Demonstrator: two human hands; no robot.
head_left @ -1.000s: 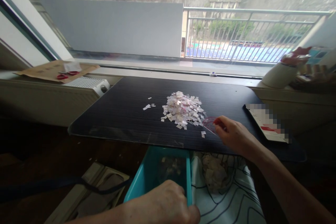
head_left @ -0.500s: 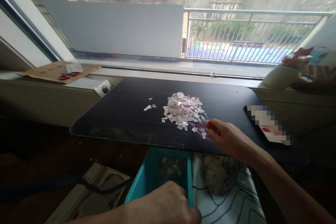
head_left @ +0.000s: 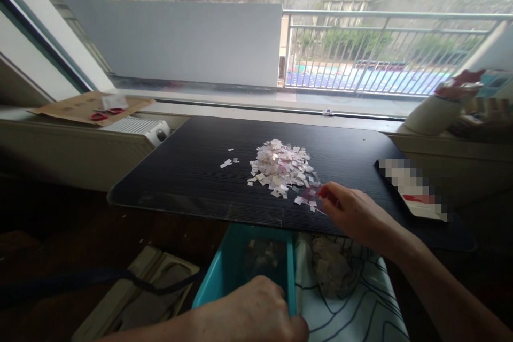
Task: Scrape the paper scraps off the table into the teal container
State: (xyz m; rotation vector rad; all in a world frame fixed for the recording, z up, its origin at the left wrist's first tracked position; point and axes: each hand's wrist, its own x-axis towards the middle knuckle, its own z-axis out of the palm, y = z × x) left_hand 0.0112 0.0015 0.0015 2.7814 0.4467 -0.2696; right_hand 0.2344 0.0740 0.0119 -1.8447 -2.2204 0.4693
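Note:
A heap of small cut paper pieces [head_left: 282, 165] lies on the dark tabletop [head_left: 192, 165], with several loose scraps to its left. My right hand [head_left: 352, 211] is at the heap's near right edge, fingers closed in a pinch on a clear, pink-tinted plastic piece [head_left: 310, 192]. That piece touches the tabletop among stray scraps; its full shape is hard to see. Below the table's front edge, a teal bin [head_left: 218, 264] holds some pale scraps. My left hand [head_left: 252, 312] is closed at the bin's near end, its fingertips hidden behind the knuckles.
Right of the bin, a clump of scraps [head_left: 331, 267] rests on a patterned cloth [head_left: 320, 320]. A blurred-out flat object [head_left: 414, 189] lies at the table's right. Red-handled scissors [head_left: 107, 113] sit on brown paper [head_left: 68, 109] at far left. A window sill runs behind the table.
The view has shifted very slightly. Both hands keep almost the same place and hold, and the paper heap looks unchanged.

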